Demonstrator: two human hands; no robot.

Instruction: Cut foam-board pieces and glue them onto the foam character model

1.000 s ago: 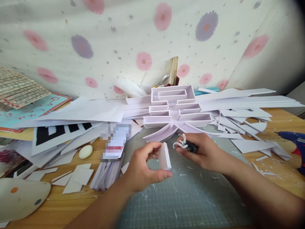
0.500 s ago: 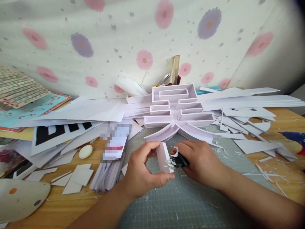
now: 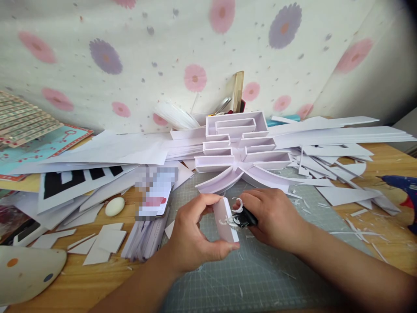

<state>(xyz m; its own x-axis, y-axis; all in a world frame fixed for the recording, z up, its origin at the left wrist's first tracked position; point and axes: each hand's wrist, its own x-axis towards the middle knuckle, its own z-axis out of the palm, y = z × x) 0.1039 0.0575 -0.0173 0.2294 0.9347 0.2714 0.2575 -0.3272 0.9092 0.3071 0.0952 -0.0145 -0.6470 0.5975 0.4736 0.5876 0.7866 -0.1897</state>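
Note:
My left hand (image 3: 195, 230) pinches a small white foam board piece (image 3: 224, 219) upright between thumb and fingertips. My right hand (image 3: 272, 217) is wrapped round a small black trimming tool (image 3: 247, 218), its head against the piece's right edge. Curled white shavings (image 3: 239, 205) cling to that head; the blade itself cannot be made out. Both hands are above a green-grey cutting mat (image 3: 260, 278). Just beyond them stands a white foam board structure (image 3: 241, 152) of open, walled channels, with two curved arms towards me.
White sheets and offcuts (image 3: 345, 193) crowd both sides. At left lie a phone (image 3: 158, 193), a white egg-shaped object (image 3: 115, 206) and a pale rounded object (image 3: 29, 274). A blue glue gun (image 3: 400, 184) is at the right edge. Behind hangs a flowered curtain (image 3: 163, 52).
The view has shifted slightly, so the background sits a little further left and higher. Both hands keep their grips, and the tool stays at the foam board's edge.

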